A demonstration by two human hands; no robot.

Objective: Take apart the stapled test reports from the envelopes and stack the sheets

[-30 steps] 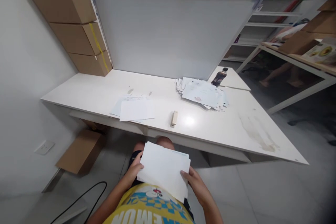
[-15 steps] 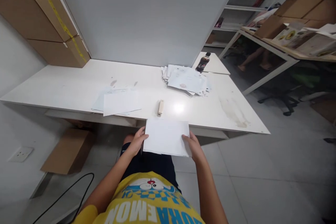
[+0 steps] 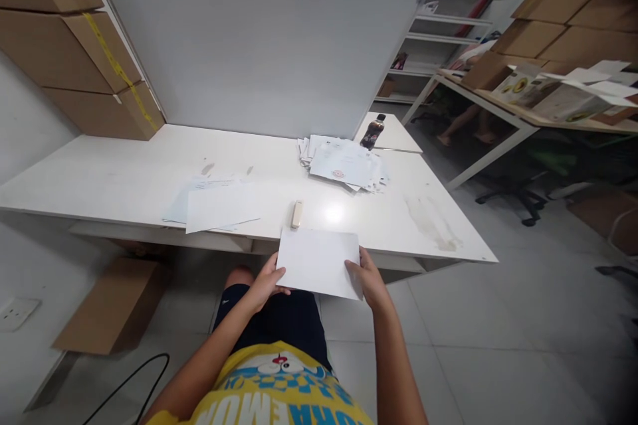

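White sheets of paper (image 3: pixel 319 261) are held level at the front edge of the desk. My left hand (image 3: pixel 266 282) grips their left side, thumb on top and fingers beneath. On the right side, my right hand (image 3: pixel 367 277) pinches them the same way. Just beyond the sheets lies a small cream stapler (image 3: pixel 297 214), its near end close to the paper's far edge. To the left, a few loose papers (image 3: pixel 222 208) overlap on the desk. A bigger untidy pile of papers (image 3: pixel 339 163), the top one with a red stamp, rests at the back.
The white desk (image 3: pixel 134 172) backs onto a grey-white board (image 3: pixel 259 40). A dark cola bottle (image 3: pixel 372 133) stands behind the pile. Cardboard boxes (image 3: pixel 100 106) are stacked at the left, with another box (image 3: pixel 112 305) under the desk. A person sits at the table on the right.
The view has tilted up and shifted slightly. The sheets have moved a little farther over the desk edge, closer to the stapler; both hands keep their hold.
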